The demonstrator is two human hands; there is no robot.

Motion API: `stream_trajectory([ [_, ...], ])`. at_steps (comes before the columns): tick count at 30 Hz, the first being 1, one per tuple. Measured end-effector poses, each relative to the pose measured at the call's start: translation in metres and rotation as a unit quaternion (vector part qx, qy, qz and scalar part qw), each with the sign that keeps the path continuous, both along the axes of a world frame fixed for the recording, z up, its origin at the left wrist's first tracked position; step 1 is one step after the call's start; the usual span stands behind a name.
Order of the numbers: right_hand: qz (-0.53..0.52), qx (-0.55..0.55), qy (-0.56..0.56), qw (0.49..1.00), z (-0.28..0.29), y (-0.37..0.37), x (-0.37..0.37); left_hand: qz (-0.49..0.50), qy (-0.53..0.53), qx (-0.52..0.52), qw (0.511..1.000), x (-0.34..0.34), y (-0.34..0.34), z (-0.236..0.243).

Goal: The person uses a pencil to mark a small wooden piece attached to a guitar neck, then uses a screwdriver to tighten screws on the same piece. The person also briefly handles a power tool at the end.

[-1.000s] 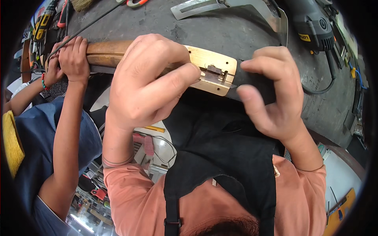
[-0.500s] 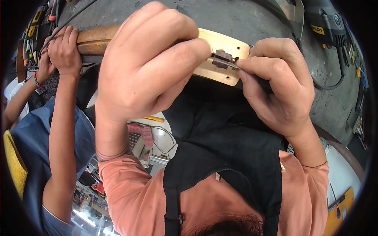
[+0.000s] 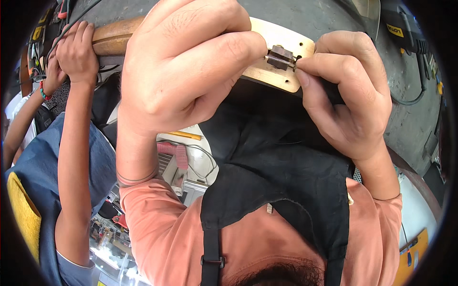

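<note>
A pale wooden plate (image 3: pixel 269 78) with small dark holes and rounded corners lies in front of me, partly covered by my left hand. On it sit small dark brown blocks (image 3: pixel 280 58) side by side, with a slim metal piece between them. My left hand (image 3: pixel 179 71) is closed, its curled fingertips at the blocks' left end; what they grip is hidden. At the right end, my right hand (image 3: pixel 350 88) pinches with thumb and forefinger at the tip of a thin metal piece, beside a dark slot in the plate.
At left, another person's hand (image 3: pixel 78 55) rests by the end of a brown wooden bar (image 3: pixel 114 38), which runs behind my left hand. A black power tool (image 3: pixel 400 28) with a cable lies on the grey worktop (image 3: pixel 334 16) at right. A yellow cloth (image 3: pixel 25 214) hangs lower left.
My hands and the plate with its blocks now appear a little higher and farther right. My right fingertips remain pinched at the blocks' right end. The other person's hand sits slightly higher.
</note>
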State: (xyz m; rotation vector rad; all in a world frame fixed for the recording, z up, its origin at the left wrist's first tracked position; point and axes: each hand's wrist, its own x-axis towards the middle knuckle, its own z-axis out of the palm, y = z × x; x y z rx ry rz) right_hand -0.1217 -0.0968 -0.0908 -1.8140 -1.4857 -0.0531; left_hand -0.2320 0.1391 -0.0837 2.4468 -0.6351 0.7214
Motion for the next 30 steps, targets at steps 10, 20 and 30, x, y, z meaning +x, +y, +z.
stream_trajectory([
  [10,-0.001,-0.009,-0.009,1.0,0.0,-0.002,0.0,0.07,0.03,-0.069,0.995,0.001,-0.015,0.008],
  [20,0.028,-0.014,0.03,0.999,0.003,0.0,0.006,0.064,0.043,-0.052,0.996,0.002,-0.016,0.019],
  [30,0.013,0.013,0.054,0.998,0.002,0.008,0.002,-0.026,-0.229,-0.105,0.967,0.035,-0.021,-0.049],
])
